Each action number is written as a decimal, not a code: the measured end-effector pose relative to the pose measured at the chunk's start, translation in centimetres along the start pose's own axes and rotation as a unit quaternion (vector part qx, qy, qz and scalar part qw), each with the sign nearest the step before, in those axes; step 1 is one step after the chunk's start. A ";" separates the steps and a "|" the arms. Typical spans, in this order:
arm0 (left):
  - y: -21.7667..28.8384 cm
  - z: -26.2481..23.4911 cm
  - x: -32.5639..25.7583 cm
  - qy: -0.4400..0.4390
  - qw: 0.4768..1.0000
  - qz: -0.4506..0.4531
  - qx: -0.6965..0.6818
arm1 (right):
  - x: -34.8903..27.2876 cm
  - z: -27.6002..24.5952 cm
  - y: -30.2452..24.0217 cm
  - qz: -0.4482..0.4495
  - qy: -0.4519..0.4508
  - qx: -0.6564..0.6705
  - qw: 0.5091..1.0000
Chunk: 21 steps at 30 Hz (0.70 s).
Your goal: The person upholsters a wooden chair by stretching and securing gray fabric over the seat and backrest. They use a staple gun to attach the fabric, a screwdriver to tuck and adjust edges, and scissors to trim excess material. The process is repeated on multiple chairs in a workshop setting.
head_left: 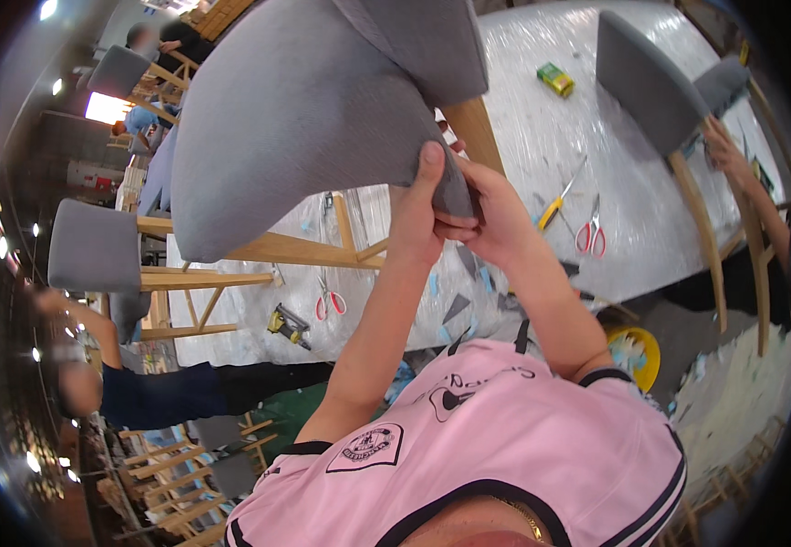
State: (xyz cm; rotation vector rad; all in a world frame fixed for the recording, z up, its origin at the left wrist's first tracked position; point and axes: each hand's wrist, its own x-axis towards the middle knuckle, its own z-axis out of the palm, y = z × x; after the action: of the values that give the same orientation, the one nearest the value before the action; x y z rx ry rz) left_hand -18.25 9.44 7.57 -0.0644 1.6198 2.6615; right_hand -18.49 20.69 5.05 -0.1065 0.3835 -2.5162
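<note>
A grey upholstered chair [295,100] with pale wooden legs lies tipped over on the plastic-covered table [541,128] in front of me. My left hand [421,205] grips a lower corner of its padded part, the thumb pressed on the grey fabric. Close beside it, my right hand [496,210] has its fingers wrapped round the same corner from the other side. The two hands nearly meet under the edge, and some of their fingers are hidden there.
Red-handled scissors [591,239], a yellow-handled screwdriver [552,211], a staple gun [288,326], more scissors [329,301] and a small green-yellow box [556,79] lie on the table. Co-workers handle grey chairs at left [95,246] and right [651,87]. A yellow bucket [652,360] holds scraps.
</note>
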 end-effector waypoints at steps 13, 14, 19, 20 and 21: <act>-0.3 -1.8 1.4 -0.131 0.989 0.008 -0.071 | 0.8 -0.7 -2.3 -0.350 0.007 -0.662 0.663; -0.3 -1.8 1.5 -0.165 0.980 0.023 -0.111 | 0.8 -0.9 -2.5 -0.372 0.006 -0.671 0.642; -0.6 -2.0 1.7 -0.190 0.956 0.040 -0.218 | 0.9 -1.6 -2.0 -0.417 0.009 -0.643 0.642; -0.6 -2.3 1.6 -0.195 0.945 0.029 -0.260 | 0.9 -1.7 -1.8 -0.426 0.012 -0.636 0.643; -0.7 -2.5 1.5 -0.199 0.932 0.018 -0.302 | 0.9 -1.8 -1.6 -0.427 0.016 -0.632 0.646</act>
State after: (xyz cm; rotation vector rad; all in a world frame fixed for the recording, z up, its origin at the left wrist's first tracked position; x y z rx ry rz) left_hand -19.65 7.51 5.75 0.4623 0.6657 2.8401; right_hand -20.39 21.92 3.78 -0.9635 2.5365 -2.4121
